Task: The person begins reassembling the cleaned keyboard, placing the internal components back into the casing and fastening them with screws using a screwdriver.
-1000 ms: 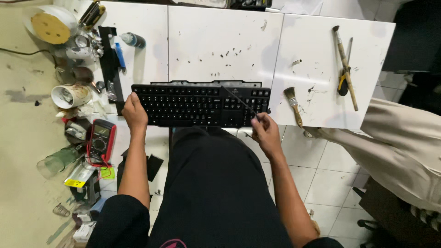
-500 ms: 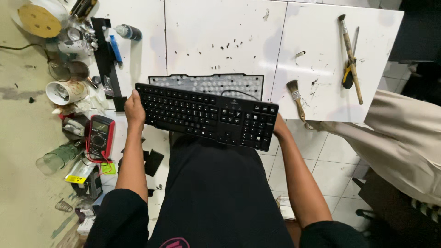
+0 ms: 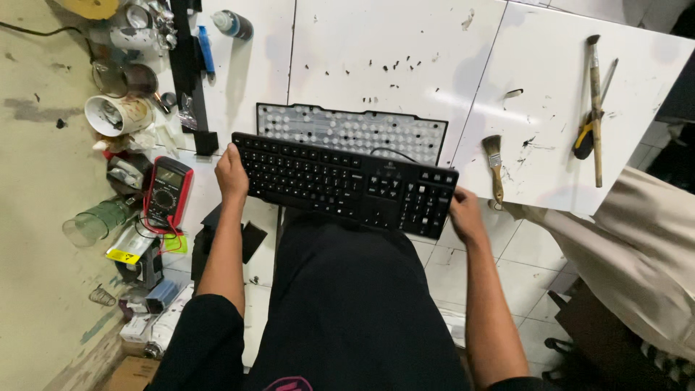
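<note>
Black plastic made up the keyboard top, which both hands held lifted off the white table, tilted so that its right end sat lower and nearer the person; the left hand was clenched around its left short edge, thumb on the keys, and the right hand grasped its right end from below and behind, fingers mostly hidden by the case. Just beyond it, flat on the table, lay the grey membrane sheet with rows of pale domes, its near edge covered by the lifted top; a thin black cable curved across between the two. To the right of the sheet lay a small paintbrush; further right, a long-handled brush and a yellow-handled tool lay touching. On the left, a red multimeter rested near the left hand; a white paper cup lay on its side well beyond it.
</note>
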